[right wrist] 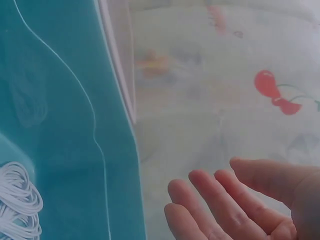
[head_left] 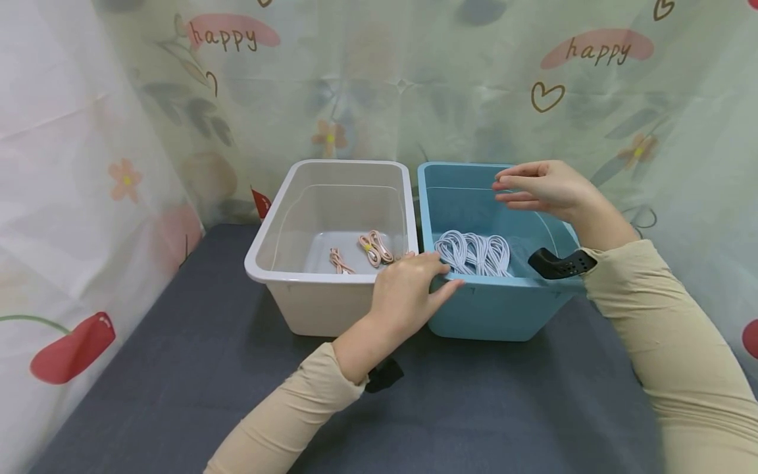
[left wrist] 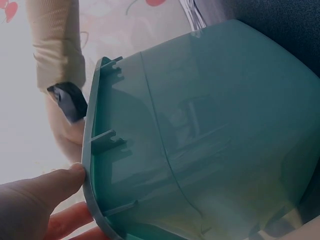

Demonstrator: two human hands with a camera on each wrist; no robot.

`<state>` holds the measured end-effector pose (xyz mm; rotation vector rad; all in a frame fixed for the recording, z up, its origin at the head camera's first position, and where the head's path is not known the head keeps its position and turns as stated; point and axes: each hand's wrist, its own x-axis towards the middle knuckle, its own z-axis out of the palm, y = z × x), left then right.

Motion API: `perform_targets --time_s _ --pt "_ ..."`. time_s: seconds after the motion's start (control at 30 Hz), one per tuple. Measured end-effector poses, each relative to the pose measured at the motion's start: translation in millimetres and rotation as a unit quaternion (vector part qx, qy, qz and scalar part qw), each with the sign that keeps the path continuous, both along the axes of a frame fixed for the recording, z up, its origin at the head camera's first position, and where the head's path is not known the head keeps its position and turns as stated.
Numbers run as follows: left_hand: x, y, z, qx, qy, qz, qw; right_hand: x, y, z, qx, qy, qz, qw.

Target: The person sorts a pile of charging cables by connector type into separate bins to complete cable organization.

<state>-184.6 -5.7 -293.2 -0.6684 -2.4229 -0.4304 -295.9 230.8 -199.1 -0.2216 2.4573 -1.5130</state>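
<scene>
My left hand (head_left: 408, 289) holds the front left corner of the blue bin (head_left: 491, 309), its thumb along the rim. In the left wrist view the thumb (left wrist: 62, 182) lies at the rim and the other fingers pass behind it. Over the right side of that bin, my right hand (head_left: 547, 187) hovers with fingers extended and holds nothing; the right wrist view shows its fingers (right wrist: 215, 205) apart from the bin wall. Bundles of coiled white cord (head_left: 474, 253) lie inside the blue bin.
A beige bin (head_left: 326, 306) stands left of the blue one, holding a pink cord bundle (head_left: 376, 249) with a yellow tie and a smaller pink bundle (head_left: 339, 261). Both bins rest on a dark grey cloth (head_left: 177, 395). A printed curtain (head_left: 385, 52) hangs close behind.
</scene>
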Motion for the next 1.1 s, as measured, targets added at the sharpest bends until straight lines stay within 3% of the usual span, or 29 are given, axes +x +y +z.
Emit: perform_targets --time_s 0.33,0.67,0.93,1.1 --pt "-0.5 1 -0.7 0.005 0.005 -0.004 1.0000 21.9 26 -4.7 0.003 0.017 0.011 1.000" --pt "-0.1 1 -0.4 0.009 0.005 -0.004 0.9999 49.4 63 -20.3 -0.013 0.050 -0.007 0.999" --pt "-1.0 1 -2.3 0.014 0.014 -0.005 0.9998 69.5 94 -39.4 -0.106 0.082 -0.032 0.991" --pt "-1.2 1 -1.5 0.015 0.017 -0.008 0.9997 81.0 112 -54.1 -0.137 0.105 -0.060 0.983"
